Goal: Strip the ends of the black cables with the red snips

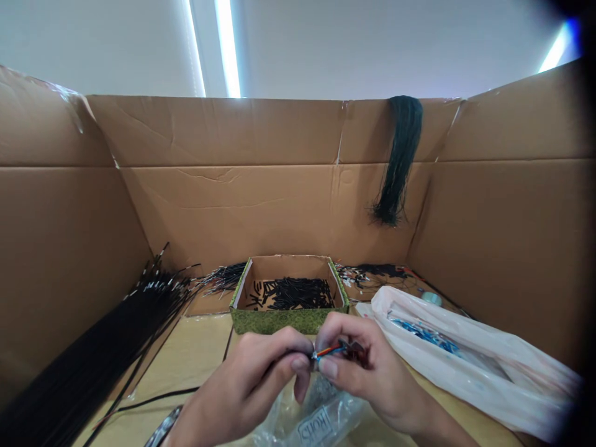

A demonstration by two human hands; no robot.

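Observation:
Just in front of the green-sided box, my two hands meet at the middle of the view. Thin coloured wires (329, 350), orange and blue among them, stretch between the fingertips. My right hand (379, 369) pinches these wires, and their far ends show between its curled fingers. Thumb and forefinger of my left hand (261, 372) are closed at the left end of the wires; what exactly they grip is hidden. A black cable (161, 395) emerges left of my left wrist; whether it joins the wires cannot be seen. Below the hands lies a clear plastic bag (333, 419) with printing.
The green-sided cardboard box (265, 321) holds short black tubes (300, 293). Long black cables (93, 347) lie at left. At right is a white plastic bag (470, 354) with blue-and-white pieces. Dark strands (403, 155) hang over the cardboard wall (242, 205).

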